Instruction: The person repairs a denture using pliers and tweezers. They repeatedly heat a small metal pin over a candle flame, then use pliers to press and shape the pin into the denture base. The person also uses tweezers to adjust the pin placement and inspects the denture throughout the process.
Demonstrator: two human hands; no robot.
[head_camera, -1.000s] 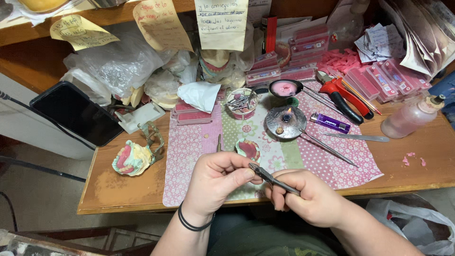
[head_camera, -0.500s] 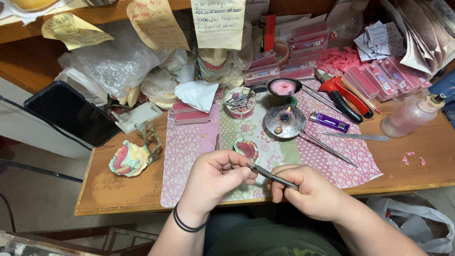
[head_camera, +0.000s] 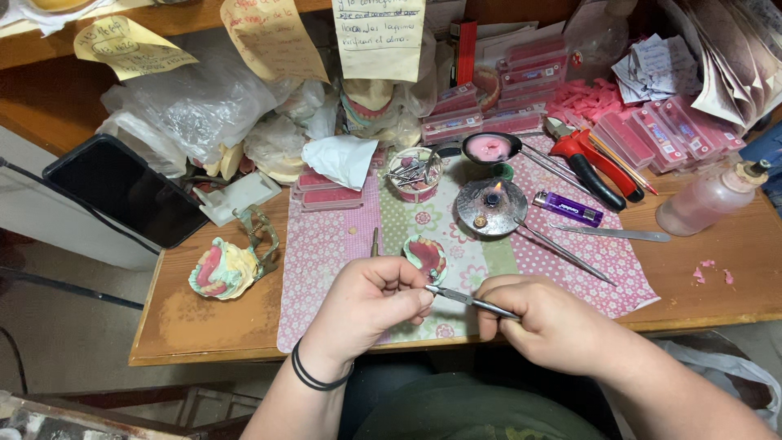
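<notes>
Two hands work low over the front edge of the desk point(head_camera: 204, 318). The left hand point(head_camera: 371, 301) is curled, its fingertips pinched together on something too small to make out, right at the tip of a thin metal tool point(head_camera: 471, 301). The right hand point(head_camera: 550, 322) is closed around that tool's other end, holding it nearly level, tip pointing left. The two hands sit near each other, joined only by the tool. A black band point(head_camera: 314, 376) circles the left wrist.

Just beyond the left hand, one pink denture point(head_camera: 425, 256) lies on a patterned mat point(head_camera: 342, 244). A second denture model sits in an articulator point(head_camera: 232, 265) on the bare wood to the left.

Further back on the mat stands one small burner point(head_camera: 491, 205) with a flame lit, one round dish point(head_camera: 491, 147) of pink wax behind it, and one cup point(head_camera: 414, 173) of metal bits to its left. One purple lighter point(head_camera: 568, 209) lies just right of the burner. Two long metal instruments point(head_camera: 562, 253) lie on the mat's right side, and one red-handled pliers point(head_camera: 588, 158) beyond. One pink bottle point(head_camera: 713, 198) stands at the far right, one dark tablet point(head_camera: 122, 189) at the far left. Three paper notes point(head_camera: 379, 37) hang above.
</notes>
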